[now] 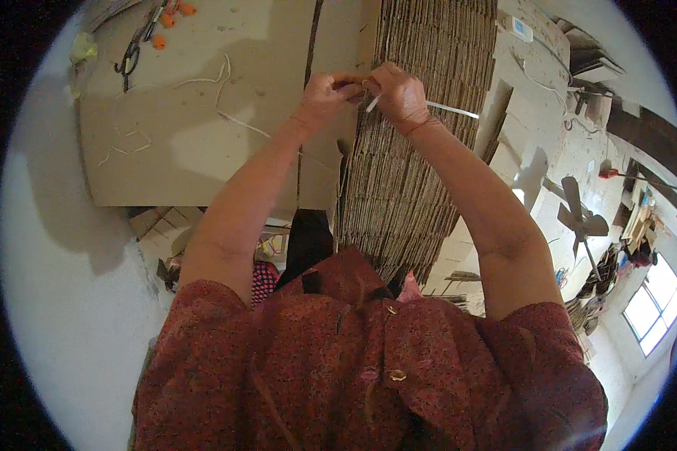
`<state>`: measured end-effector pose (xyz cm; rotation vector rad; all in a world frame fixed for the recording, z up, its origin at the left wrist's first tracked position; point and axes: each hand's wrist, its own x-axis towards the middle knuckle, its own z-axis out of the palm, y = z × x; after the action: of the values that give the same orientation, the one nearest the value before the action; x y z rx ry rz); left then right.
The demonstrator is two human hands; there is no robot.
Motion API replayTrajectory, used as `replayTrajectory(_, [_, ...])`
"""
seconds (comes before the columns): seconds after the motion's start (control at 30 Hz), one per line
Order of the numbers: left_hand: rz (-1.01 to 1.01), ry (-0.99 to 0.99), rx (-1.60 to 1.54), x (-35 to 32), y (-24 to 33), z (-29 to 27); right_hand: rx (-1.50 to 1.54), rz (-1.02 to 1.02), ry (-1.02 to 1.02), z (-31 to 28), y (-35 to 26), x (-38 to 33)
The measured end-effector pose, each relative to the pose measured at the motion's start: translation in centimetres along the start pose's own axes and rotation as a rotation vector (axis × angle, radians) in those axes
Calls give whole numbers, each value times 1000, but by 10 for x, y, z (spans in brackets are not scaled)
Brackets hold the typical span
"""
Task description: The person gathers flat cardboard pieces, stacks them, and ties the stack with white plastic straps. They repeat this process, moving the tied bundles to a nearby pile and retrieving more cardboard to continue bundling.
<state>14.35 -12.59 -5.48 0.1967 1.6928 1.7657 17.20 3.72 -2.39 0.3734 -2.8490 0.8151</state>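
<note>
Both my hands meet over the left edge of a long stack of brown corrugated cardboard sheets (417, 169). My left hand (326, 96) is closed, thumb and fingers pinched together toward the right hand; the small piece between the fingertips is hard to make out. My right hand (400, 94) is closed on a flat white cord (453, 110). A short end of the cord points down below its fingers, and another length reaches right across the stack. A thin white string (242, 122) lies loosely on the brown board surface and passes under my left forearm.
Dark-handled scissors (130, 59) and several orange pieces (168, 21) lie at the far left of the board surface (150, 113). A pale wall (60, 203) borders the left. On the right are a fan (581, 218), a white box-like device (519, 28) and piled cardboard.
</note>
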Motion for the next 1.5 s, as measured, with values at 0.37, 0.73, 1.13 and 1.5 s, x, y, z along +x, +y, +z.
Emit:
replayTrajectory(0.37, [-111, 197, 702, 17, 12, 7, -38, 257, -106, -20, -22, -30])
replayTrajectory(0.73, [-184, 80, 226, 23, -19, -20, 293, 418, 246, -27, -36, -86])
replayTrajectory(1.13, [744, -544, 1058, -66, 30, 211, 862, 1735, 557, -41, 36, -297])
replayTrajectory(1.5, [734, -742, 1204, -78, -23, 221, 357, 1617, 75, 43, 126, -288])
